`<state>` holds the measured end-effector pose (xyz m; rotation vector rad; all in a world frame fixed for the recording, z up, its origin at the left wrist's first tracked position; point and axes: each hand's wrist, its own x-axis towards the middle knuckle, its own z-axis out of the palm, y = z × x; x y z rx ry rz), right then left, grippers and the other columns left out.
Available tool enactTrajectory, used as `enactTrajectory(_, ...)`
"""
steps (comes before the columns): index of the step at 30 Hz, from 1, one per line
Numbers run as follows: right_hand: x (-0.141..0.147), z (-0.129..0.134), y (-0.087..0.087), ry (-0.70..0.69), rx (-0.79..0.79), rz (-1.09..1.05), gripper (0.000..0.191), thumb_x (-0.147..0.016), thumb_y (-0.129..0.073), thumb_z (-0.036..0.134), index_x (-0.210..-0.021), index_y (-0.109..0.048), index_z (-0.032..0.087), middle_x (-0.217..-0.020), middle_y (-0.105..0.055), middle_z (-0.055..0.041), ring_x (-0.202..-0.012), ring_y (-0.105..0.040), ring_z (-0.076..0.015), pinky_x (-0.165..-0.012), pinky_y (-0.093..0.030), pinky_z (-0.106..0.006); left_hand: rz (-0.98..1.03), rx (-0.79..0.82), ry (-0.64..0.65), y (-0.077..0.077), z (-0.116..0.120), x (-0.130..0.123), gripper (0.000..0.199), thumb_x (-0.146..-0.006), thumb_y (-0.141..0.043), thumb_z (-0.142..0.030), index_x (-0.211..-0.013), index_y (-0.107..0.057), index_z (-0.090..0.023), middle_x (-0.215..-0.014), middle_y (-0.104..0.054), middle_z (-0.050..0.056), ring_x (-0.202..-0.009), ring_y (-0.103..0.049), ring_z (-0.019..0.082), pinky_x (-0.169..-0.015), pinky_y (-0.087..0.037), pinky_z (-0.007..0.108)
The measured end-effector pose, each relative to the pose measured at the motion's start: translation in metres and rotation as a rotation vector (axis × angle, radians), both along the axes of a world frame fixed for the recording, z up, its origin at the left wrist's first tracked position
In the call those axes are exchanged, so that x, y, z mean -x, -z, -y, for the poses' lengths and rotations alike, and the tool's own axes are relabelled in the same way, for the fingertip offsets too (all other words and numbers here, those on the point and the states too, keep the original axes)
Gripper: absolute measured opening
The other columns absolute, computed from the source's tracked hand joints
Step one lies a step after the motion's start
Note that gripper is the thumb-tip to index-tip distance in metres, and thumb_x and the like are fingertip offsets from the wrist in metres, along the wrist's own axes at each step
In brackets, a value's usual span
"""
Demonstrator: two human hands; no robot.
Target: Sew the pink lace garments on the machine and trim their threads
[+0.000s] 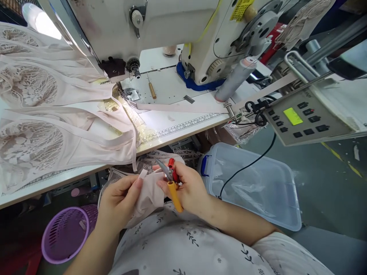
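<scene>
Between my hands, above my lap, is a pale pink bra piece point(150, 193) with a narrow strap end. My left hand point(122, 202) pinches this fabric between thumb and fingers. In my right hand point(190, 187) is a pair of scissors point(175, 194) with one orange and one red handle, its blades pointing up and left. The right fingertips also touch the edge of the cloth. More pale pink lace bras point(77, 149) lie on the sewing table, left of the needle area, one hanging over its front edge.
The sewing machine point(172, 19) stands over the table point(163, 135), whose front edge carries a ruler strip. A pink elastic band point(183, 109) runs to a control box point(309, 114). Below are a purple basket point(67, 236) and a clear plastic bin point(258, 183). A small yellow-handled tool point(152, 90) lies by the machine.
</scene>
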<state>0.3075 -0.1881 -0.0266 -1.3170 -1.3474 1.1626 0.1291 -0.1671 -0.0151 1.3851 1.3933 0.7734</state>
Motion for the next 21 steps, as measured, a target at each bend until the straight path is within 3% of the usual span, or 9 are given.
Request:
enactTrajectory(5, -0.001, -0.002, 0.008, -0.014, 0.202, -0.130, 0.040, -0.067, -0.075, 0.048, -0.073, -0.046, 0.021, -0.066, -0.050, 0.0028, -0.056, -0.043, -0.0106, -0.050, -0.040, -0.023, -0.027, -0.038, -0.033, 0.001, 0.000, 0.001, 0.023, -0.078, -0.063, -0.039, -0.074, -0.072, -0.018, -0.074, -0.071, 0.003, -0.066, -0.062, 0.016, -0.060, -0.052, 0.023)
enactTrajectory(11, -0.004, -0.001, 0.015, -0.085, 0.314, -0.278, 0.044, -0.063, -0.079, 0.047, -0.076, -0.046, 0.021, -0.062, -0.047, 0.0053, -0.053, -0.040, -0.0090, -0.048, -0.039, -0.022, -0.084, -0.097, -0.012, 0.000, 0.002, 0.000, 0.019, -0.081, -0.059, -0.032, -0.070, -0.068, -0.021, -0.072, -0.067, 0.001, -0.065, -0.059, 0.014, -0.061, -0.049, 0.023)
enactTrajectory(13, -0.009, -0.004, 0.013, -0.088, 0.287, -0.270, 0.042, -0.064, -0.078, 0.046, -0.077, -0.047, 0.020, -0.066, -0.051, 0.0039, -0.055, -0.044, -0.0097, -0.051, -0.042, -0.024, -0.095, -0.137, -0.015, -0.001, 0.003, -0.001, 0.018, -0.081, -0.059, -0.032, -0.070, -0.067, -0.021, -0.072, -0.066, 0.000, -0.066, -0.058, 0.014, -0.062, -0.049, 0.023)
enactTrajectory(17, -0.023, -0.018, 0.001, -0.040, 0.104, -0.051, 0.041, -0.065, -0.077, 0.043, -0.089, -0.055, 0.019, -0.087, -0.059, -0.0022, -0.070, -0.052, -0.0138, -0.065, -0.046, -0.029, -0.143, -0.232, 0.045, 0.000, 0.002, -0.004, 0.019, -0.083, -0.057, -0.032, -0.072, -0.067, -0.020, -0.073, -0.065, 0.001, -0.067, -0.057, 0.014, -0.062, -0.048, 0.024)
enactTrajectory(21, -0.023, -0.038, -0.013, -0.206, 0.114, -0.067, 0.038, -0.065, -0.076, 0.046, -0.080, -0.053, 0.018, -0.084, -0.062, -0.0028, -0.072, -0.055, -0.0152, -0.066, -0.046, -0.030, -0.186, -0.271, 0.180, 0.001, -0.003, -0.005, 0.023, -0.086, -0.054, -0.033, -0.073, -0.067, -0.019, -0.072, -0.065, 0.002, -0.066, -0.058, 0.015, -0.059, -0.045, 0.025)
